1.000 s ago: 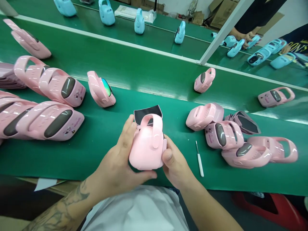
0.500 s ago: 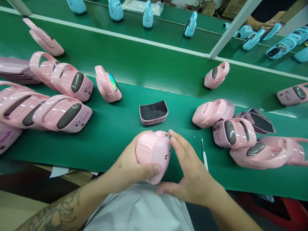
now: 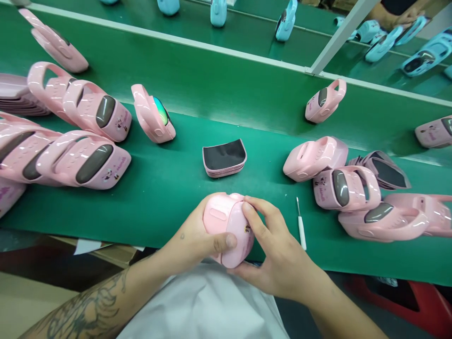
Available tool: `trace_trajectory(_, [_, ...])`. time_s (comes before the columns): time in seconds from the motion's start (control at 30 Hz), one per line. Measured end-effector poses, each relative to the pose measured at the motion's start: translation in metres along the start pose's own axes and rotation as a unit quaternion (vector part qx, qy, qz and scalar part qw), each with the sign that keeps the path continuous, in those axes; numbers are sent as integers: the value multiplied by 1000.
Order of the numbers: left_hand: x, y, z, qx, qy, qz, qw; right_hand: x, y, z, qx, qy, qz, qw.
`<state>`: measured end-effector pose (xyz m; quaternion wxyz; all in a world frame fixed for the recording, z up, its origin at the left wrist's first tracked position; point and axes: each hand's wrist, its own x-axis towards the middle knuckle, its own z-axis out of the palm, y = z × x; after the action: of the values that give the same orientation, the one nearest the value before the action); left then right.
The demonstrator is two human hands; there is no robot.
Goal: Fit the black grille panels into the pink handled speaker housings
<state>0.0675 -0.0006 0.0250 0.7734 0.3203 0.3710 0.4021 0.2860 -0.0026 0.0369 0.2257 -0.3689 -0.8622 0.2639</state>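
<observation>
Right hand [image 3: 273,242] has closed in since the last look: its fingers, spread and off the shell before, now wrap over the pink plastic case [image 3: 229,230], so both hands are together and clamped on it. Left hand [image 3: 189,238] cups the case from the near side, thumb pressed across its face. Right fingers [image 3: 256,212] lie over the top, with the palm curving under. Case sits tilted in my grip, over the near edge of the green conveyor belt [image 3: 169,216] and in front of my white shirt [image 3: 201,306]. Nearest loose item is a white-handled pick [image 3: 301,230], lying on the belt just right of my right hand. Straight ahead, a short stack of pink shells with black linings [image 3: 224,157] lies flat. To its left, pink cases with dark oval windows [image 3: 84,162] lie piled together, and one with an iridescent window [image 3: 152,115] sits slightly apart. More pink cases [image 3: 346,188] heap up on the right beside a second black-lined stack [image 3: 383,172]. Past the white rail [image 3: 212,48], light-blue cases [image 3: 383,44] lie on another green belt, and a co-worker's hand [image 3: 406,16] shows at the top edge.
</observation>
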Motion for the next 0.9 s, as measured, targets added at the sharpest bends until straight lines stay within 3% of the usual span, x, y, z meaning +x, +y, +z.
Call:
trace_trajectory(0.3, [-4,-7,-1,2,33,-15,999,1,-6,-1,-14,11,-7,1000])
trace_trajectory(0.9, [3,4,4,-33,-22,-22,999,1,-16,-9,-57,-14,59,997])
